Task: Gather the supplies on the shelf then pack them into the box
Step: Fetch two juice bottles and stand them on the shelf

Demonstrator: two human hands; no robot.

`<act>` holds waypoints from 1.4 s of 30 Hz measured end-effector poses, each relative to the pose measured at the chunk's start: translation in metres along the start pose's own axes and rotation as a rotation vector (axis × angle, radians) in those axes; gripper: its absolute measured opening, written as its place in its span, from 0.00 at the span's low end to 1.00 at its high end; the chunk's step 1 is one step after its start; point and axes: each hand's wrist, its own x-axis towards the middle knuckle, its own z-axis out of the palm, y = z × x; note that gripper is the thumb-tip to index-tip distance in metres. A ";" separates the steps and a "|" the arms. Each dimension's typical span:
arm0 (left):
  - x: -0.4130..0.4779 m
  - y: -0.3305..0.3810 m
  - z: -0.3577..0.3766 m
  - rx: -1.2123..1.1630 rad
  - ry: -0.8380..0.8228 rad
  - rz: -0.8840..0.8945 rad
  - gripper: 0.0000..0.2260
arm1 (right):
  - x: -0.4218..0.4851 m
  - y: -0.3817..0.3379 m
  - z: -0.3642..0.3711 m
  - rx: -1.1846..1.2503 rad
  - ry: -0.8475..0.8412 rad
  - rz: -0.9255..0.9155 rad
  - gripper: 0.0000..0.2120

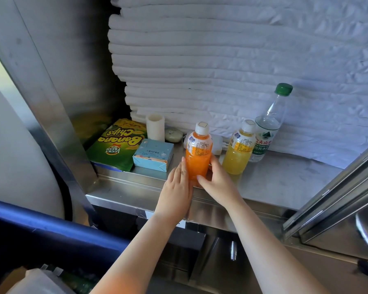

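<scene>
Both bare forearms are reaching up and forward, converging on the orange drink bottle [198, 158], which is standing upright near the front edge of the steel shelf [274, 183]. One of them, the left hand [176, 187], is keeping its fingers straight and together, pressing flat against the bottle's left side. Opposite it, the right hand [219, 183] is curling round the lower right side, thumb crossing the front (its fingers are partly hiding behind the bottle), so the bottle is sitting clamped between the two hands. Its label print is too small to read.

Just right of the grip a yellow drink bottle [239, 153] is standing, and further right a green-capped water bottle [268, 128] is showing Chinese characters. Left of the grip a pale blue carton [153, 154] is lying, and beyond it a green bag [117, 145] is reading "Banana Chips" and "Lucky Fresh", upside down to the camera.
</scene>
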 end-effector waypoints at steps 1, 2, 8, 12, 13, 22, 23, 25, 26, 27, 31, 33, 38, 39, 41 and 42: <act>0.000 0.000 0.000 0.016 0.002 0.005 0.28 | 0.000 0.001 -0.001 0.001 -0.032 0.010 0.26; 0.000 0.001 0.000 0.015 0.006 0.002 0.28 | 0.000 0.002 -0.002 0.001 -0.045 0.025 0.27; -0.002 0.007 -0.005 -0.111 0.063 -0.033 0.26 | 0.002 0.001 0.005 -0.015 0.168 0.033 0.29; -0.004 0.007 -0.009 -0.110 0.029 -0.007 0.26 | 0.002 0.001 0.006 -0.107 0.179 -0.010 0.27; -0.004 0.006 -0.009 -0.110 0.011 -0.001 0.27 | 0.002 0.002 0.003 -0.060 0.119 -0.016 0.24; -0.003 0.005 -0.005 0.001 -0.002 0.009 0.27 | 0.000 -0.001 0.003 -0.043 0.167 0.091 0.29; -0.003 0.003 -0.003 0.017 -0.005 0.016 0.26 | 0.000 -0.001 0.005 -0.061 0.194 0.080 0.30; -0.004 0.002 -0.002 0.015 -0.005 0.008 0.26 | 0.000 0.000 0.005 -0.075 0.201 0.047 0.29; -0.004 0.002 -0.003 0.001 -0.003 0.013 0.26 | 0.000 0.000 0.003 -0.063 0.173 0.026 0.28; -0.004 0.002 -0.003 -0.029 0.001 0.014 0.26 | -0.001 0.000 0.000 -0.033 0.122 0.011 0.26; -0.003 0.003 -0.004 -0.104 0.001 -0.026 0.27 | -0.001 0.005 -0.013 0.091 -0.088 0.077 0.25; -0.005 0.002 -0.004 -0.123 -0.006 -0.047 0.27 | 0.001 0.007 -0.011 0.077 -0.053 0.109 0.27; -0.008 -0.007 -0.002 0.107 -0.072 0.020 0.25 | 0.011 0.003 0.004 -0.012 0.123 0.132 0.26; -0.007 -0.007 -0.001 0.153 -0.093 0.043 0.25 | 0.015 0.003 0.006 -0.023 0.144 0.136 0.25; -0.007 -0.007 0.000 0.214 -0.111 0.086 0.24 | 0.024 0.001 0.010 -0.033 0.160 0.147 0.25; -0.007 -0.007 -0.001 0.242 -0.090 0.120 0.23 | 0.029 0.000 0.011 -0.037 0.159 0.149 0.25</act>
